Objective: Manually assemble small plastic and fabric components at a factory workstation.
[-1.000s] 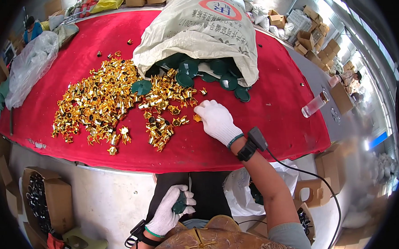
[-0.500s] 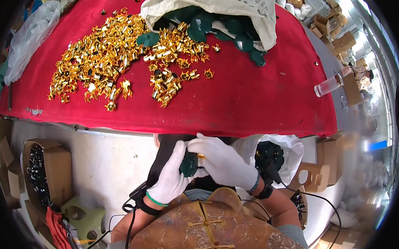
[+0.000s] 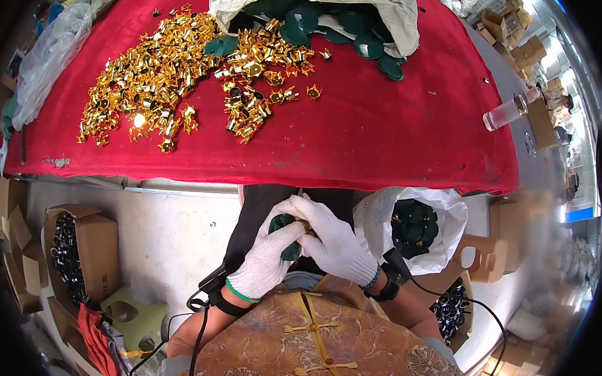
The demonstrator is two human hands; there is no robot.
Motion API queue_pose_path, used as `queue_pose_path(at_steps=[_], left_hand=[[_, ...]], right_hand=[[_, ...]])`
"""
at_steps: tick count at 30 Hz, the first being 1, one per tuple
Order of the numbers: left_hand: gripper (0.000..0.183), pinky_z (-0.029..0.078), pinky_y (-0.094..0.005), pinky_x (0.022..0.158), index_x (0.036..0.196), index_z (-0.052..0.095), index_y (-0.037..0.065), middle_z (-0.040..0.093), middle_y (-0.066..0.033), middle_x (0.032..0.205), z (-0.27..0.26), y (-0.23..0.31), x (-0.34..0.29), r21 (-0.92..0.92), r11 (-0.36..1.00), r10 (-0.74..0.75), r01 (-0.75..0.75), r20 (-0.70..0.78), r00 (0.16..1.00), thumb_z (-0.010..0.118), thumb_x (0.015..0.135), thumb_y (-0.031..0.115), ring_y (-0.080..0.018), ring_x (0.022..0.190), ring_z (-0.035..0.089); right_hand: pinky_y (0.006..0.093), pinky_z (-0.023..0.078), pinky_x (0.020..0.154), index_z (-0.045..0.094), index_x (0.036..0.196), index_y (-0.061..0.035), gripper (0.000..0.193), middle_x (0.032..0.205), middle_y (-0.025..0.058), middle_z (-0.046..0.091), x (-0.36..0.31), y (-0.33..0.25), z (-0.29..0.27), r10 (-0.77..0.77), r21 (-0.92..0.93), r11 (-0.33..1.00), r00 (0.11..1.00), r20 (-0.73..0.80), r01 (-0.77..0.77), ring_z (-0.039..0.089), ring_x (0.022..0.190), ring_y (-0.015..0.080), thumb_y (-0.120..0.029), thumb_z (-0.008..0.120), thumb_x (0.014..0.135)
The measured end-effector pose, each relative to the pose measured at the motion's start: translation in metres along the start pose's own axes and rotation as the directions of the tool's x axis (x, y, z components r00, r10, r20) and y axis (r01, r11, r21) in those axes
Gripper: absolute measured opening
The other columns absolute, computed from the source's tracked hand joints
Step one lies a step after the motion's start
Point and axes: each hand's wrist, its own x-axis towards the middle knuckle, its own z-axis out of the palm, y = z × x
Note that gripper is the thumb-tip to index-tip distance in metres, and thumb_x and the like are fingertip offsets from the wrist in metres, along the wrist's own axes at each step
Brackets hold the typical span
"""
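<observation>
Below the red cloth-covered table [image 3: 379,137], close against the person's lap, both white-gloved hands meet around one small dark green round cap [image 3: 284,229]. From the left, an open brown cardboard box [image 3: 92,247] on the floor holds a mass of small dark shiny parts. Above it, on the cloth, lies a loose heap of gold-coloured pronged metal pieces [image 3: 168,76], bounded by no container at all. The left hand [image 3: 267,260] curls under and around the green cap, fingers closed on it; the right hand [image 3: 334,244] presses in from the other side, fingertips pinched at a glint of gold at the cap's edge, though the gloves hide exactly how the two parts sit together. My judgement is that the small gold piece could slip from the thick knit fingertips and drop to the floor between the knees, since the work is held over open space and not over the table. A skewed press could also bend the thin prongs. Further right, a large pale woven sack [image 3: 347,4] lies on its side on the cloth, spilling dark green caps from its mouth. By the right elbow, a white plastic bag [image 3: 443,212] stands open with green-and-gold pieces inside. A clear glass bottle [image 3: 509,112] lies near the table's right edge and could roll off.
</observation>
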Motion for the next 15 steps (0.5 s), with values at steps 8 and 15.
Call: queue_pose_path(at_steps=[8,15], left_hand=[[0.047,0.054,-0.0313,0.091,0.146,0.050,0.005,0.061,-0.0064,0.123,-0.003,0.000,-0.004,0.016,1.000,0.000,0.000,0.050,0.999,0.058,0.100,0.002,-0.0142,0.106,0.062],[0.049,0.057,-0.0354,0.093,0.147,0.047,0.003,0.058,-0.0101,0.128,-0.004,-0.005,-0.004,-0.037,0.999,0.018,-0.018,0.003,1.000,0.058,0.100,0.005,-0.0199,0.111,0.065]], right_hand=[[0.0411,0.055,0.095,0.066,0.128,-0.0060,0.042,0.123,0.0151,0.066,-0.007,0.017,0.003,-0.024,0.009,1.000,0.999,-0.045,0.024,0.065,0.112,0.0343,-0.005,0.071,0.086],[0.0440,0.056,0.092,0.063,0.127,-0.0081,0.034,0.119,0.0139,0.066,-0.014,0.017,0.017,0.129,0.198,0.974,0.988,-0.089,-0.109,0.065,0.112,0.0365,-0.010,0.065,0.093]])
